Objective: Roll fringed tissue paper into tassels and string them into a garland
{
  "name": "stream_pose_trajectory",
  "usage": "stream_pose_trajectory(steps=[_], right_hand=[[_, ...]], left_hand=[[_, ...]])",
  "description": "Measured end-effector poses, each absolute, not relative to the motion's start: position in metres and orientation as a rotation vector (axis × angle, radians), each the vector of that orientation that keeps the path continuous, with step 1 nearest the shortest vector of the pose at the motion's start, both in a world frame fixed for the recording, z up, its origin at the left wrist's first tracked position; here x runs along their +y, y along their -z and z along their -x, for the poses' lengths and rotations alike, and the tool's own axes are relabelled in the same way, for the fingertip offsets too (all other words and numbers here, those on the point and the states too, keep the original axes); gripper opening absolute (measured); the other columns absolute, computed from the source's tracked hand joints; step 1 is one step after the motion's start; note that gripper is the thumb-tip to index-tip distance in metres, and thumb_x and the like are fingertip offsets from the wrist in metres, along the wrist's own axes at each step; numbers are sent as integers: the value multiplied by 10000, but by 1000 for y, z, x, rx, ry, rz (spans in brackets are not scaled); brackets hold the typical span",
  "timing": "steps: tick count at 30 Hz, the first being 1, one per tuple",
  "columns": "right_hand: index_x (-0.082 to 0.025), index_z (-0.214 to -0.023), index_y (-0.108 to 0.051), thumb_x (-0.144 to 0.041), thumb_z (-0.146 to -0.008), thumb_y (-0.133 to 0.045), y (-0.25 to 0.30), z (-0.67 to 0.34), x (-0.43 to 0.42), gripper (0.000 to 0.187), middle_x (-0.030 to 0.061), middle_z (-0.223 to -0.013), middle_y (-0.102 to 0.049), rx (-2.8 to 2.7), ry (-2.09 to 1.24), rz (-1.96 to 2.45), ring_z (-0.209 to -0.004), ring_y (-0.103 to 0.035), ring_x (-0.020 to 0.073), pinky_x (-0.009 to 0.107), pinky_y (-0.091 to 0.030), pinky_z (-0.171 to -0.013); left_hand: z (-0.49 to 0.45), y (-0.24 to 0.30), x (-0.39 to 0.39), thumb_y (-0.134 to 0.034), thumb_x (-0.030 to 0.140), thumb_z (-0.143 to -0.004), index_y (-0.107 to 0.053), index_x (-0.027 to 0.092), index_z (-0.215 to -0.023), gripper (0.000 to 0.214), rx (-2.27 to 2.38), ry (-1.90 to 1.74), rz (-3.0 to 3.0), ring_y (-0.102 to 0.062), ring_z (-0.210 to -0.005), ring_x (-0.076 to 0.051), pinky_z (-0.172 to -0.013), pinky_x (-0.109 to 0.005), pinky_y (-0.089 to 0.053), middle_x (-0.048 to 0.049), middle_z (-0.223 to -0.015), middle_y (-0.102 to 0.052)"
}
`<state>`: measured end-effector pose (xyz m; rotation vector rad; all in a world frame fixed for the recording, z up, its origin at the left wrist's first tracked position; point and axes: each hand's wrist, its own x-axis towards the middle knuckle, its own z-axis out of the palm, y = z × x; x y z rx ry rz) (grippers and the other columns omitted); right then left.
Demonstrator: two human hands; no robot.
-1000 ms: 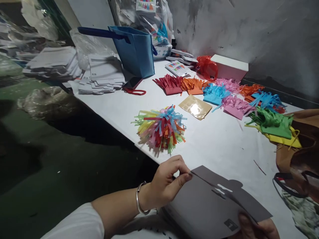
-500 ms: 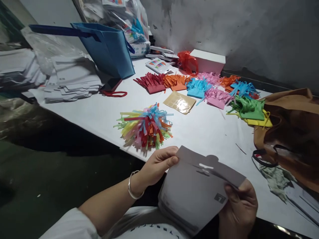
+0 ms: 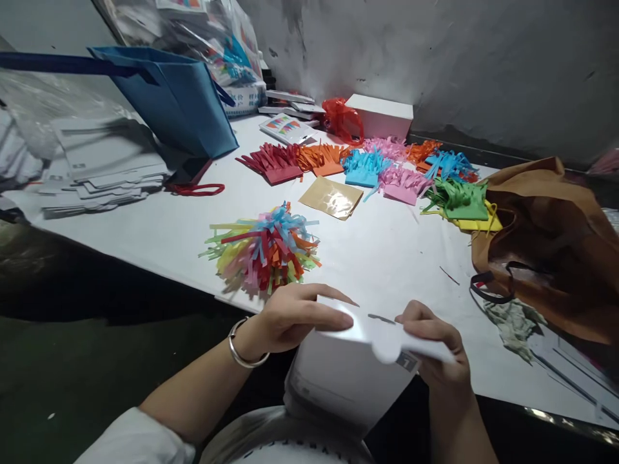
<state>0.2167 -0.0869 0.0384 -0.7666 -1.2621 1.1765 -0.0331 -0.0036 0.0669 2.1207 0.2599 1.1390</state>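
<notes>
Left fingers (image 3: 338, 319): nearly closed, the thumb laid on the near face of the flap (image 3: 382, 334) and the others behind it, so the left end of the white card (image 3: 345, 386) is pinched between them.
Right fingers (image 3: 425, 328): curled and nearly closed over the right end of the same flap, gripping it.
White card: held in front of the body, just off the near edge of the worktop (image 3: 387, 258); its lower part is blurred, and I cannot tell whether it is one piece or several.
Flap, changed: half a second ago it stood up with the rounded tab pointing away; now it is folded over towards the person, tab pointing down.
Right hand, changed: earlier its thumb pressed the card's face below the flap; now the hand sits up at the fold.
Streamer bundle (image 3: 265, 251): on the worktop by the near edge, unmoved.
Gold packet (image 3: 331, 196): farther in, beyond the bundle.
Fringed tassels (image 3: 362, 167): in coloured batches, towards the wall-side edge.
White stack (image 3: 106, 167): at the worktop's left end, beside the blue bag (image 3: 178, 103).
Brown bag (image 3: 551, 251): at the right end.
</notes>
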Motion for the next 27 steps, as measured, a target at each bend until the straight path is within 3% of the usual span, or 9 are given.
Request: stream_pose_trajectory(steps=[3,5,8,11,14,17,19,23,27], right_hand=[[-297,-855,-768,-167,-825,-591,-44,-227,-84,222,4,-761,-451,-1405,-1171,731,-624,-482,131,271,-370,-530],[-258,-824,-731,-104,-778,-543,-56,-233,-85,247,22,-822,-493,-1553,-1057,859,-687,-507,147,270,-384,-548],[-246,-983,-678,-47,-762,-505,-81,-241,-89,344,72,-1143,-566,-1916,-886,1039,-970,-585,206,313,-493,-748],[-255,-1255,-562,-132,-849,-559,-104,-241,-87,424,101,-1362,-535,-2172,-720,1140,-1231,-528,267,412,-451,-1007],[-234,-1281,-516,-256,-904,-612,-115,-228,-76,389,88,-1150,-672,-2254,-613,1340,-1000,-649,228,344,-512,-837],[-216,-924,-577,-231,-943,-557,-121,-217,-60,32,2,-787,-670,-2313,-730,1478,-661,-606,138,239,-428,-590],[-212,-798,-529,-221,-933,-568,-124,-215,-50,140,-33,-673,-606,-2332,-813,1483,-576,-534,106,215,-352,-525],[-216,-767,-461,-211,-932,-549,-128,-218,-39,187,-47,-653,-564,-2394,-868,1484,-552,-465,94,213,-290,-496],[-227,-821,-456,-209,-956,-490,-125,-222,-34,141,-35,-723,-598,-2446,-912,1462,-598,-489,112,222,-321,-529]], left_hand=[[34,-75,-1,-415,297,-1027,-731,173,-868,374,266,-1030,-2016,-722,-860,-199,-687,-245,-560,-147,-1048,-722],[34,-80,0,-400,317,-1022,-713,147,-874,385,259,-925,-1979,-706,-882,-220,-723,-276,-559,-155,-1033,-713],[32,-83,-2,-499,285,-967,-682,130,-986,240,301,-865,-2046,-672,-953,-238,-794,-307,-546,-163,-1061,-691],[26,-84,-6,-564,150,-915,-649,147,-978,106,392,-907,-2143,-657,-930,-202,-785,-274,-533,-129,-979,-682],[19,-85,-8,-530,88,-915,-627,165,-992,146,371,-874,-2197,-649,-929,-185,-783,-264,-525,-114,-988,-669],[15,-85,-8,-569,126,-913,-589,174,-1115,208,346,-872,-2210,-628,-976,-200,-825,-294,-521,-122,-1061,-649],[13,-85,-7,-596,167,-916,-537,178,-1213,304,364,-860,-2204,-608,-1019,-213,-873,-325,-512,-128,-1106,-636],[11,-80,-3,-590,201,-936,-495,179,-1243,322,416,-832,-2198,-583,-1041,-212,-900,-343,-493,-124,-1124,-614],[8,-74,-1,-590,183,-935,-483,180,-1225,309,438,-823,-2206,-566,-1034,-202,-893,-340,-485,-110,-1117,-595]])
